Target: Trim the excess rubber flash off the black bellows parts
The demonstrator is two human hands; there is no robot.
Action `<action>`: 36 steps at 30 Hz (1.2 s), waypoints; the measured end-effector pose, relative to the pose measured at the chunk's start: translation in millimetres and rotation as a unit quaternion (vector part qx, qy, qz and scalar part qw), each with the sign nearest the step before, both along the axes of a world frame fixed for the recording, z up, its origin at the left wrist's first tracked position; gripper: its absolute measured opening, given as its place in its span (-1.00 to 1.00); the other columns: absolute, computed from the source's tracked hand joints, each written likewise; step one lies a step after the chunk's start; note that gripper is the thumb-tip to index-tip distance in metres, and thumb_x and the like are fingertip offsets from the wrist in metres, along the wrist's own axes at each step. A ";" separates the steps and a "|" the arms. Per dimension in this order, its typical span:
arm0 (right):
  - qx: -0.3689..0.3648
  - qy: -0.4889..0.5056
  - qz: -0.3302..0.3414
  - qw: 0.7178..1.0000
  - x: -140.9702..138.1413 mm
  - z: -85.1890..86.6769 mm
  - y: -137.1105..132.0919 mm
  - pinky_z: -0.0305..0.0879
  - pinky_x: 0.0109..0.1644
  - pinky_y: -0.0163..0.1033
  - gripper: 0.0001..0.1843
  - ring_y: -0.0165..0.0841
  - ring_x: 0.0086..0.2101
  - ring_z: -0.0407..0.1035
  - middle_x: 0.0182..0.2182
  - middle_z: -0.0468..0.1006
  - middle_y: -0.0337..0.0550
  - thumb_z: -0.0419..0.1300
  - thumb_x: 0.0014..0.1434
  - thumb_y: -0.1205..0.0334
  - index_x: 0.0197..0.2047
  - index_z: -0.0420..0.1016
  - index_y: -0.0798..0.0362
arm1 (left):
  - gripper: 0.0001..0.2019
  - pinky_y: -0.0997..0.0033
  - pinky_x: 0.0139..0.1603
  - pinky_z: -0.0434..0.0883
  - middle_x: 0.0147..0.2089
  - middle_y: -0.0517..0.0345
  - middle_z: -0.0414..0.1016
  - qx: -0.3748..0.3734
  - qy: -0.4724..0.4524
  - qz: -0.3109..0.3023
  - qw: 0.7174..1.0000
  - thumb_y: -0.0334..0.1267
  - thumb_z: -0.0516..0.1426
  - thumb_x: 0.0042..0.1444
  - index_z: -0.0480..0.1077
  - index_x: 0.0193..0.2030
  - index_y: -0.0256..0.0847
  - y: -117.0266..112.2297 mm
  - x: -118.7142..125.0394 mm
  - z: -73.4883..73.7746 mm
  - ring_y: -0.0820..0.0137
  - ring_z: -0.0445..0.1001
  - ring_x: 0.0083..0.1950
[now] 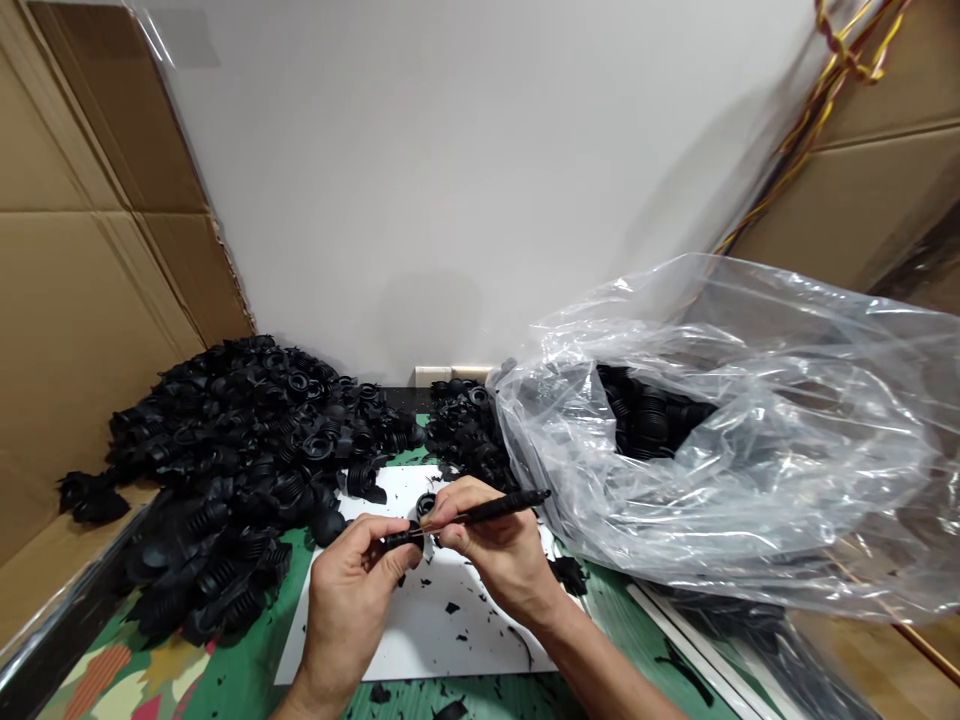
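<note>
A small black part (401,538) is held in the left hand (352,585), pinched narrowly between thumb and fingers, right at the fingertips. A tool (501,505) is gripped pen-fashion in the right hand (491,545), the fingers closed near its thin tip, which is brought to the part's end nearest that hand. From this, and from the scraps (452,607) strewn on the white sheet (480,635) below both hands, the step in hand is judged to be trimming or picking at the part's edge. For the next move, a firm left pinch and small, controlled strokes of the tip seem to be called for, with the left fingertips kept clear.

The part's long axis is laid roughly crosswise between the hands, one end turned to the right hand; its finer shape is hidden by fingers. The tool is pointed toward the left hand, its long axis nearly level across the view, the butt tipped slightly up beyond the right hand. A pile (247,420) is heaped beyond and left of the left hand; a clear bag (750,510) is set right of the right hand.
</note>
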State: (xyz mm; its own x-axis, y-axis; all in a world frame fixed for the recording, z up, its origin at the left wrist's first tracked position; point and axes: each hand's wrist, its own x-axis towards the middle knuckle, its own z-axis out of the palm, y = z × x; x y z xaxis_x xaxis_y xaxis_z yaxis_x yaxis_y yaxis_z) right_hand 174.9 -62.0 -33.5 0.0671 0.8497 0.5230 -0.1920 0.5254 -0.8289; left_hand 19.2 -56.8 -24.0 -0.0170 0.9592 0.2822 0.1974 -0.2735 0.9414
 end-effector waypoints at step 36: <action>-0.073 0.129 0.061 0.987 0.2 4.4 -0.6 0.44 -0.33 -0.24 -0.88 -0.34 -0.40 0.45 -0.40 0.49 -0.17 0.38 0.00 0.17 -0.39 0.59 0.03 | -0.92 0.54 -0.57 0.43 -0.48 0.23 0.55 0.045 -0.005 0.023 0.999 -0.31 0.31 -0.20 0.57 -0.46 -0.13 -0.2 -1.8 -10.5 0.47 0.39 -0.58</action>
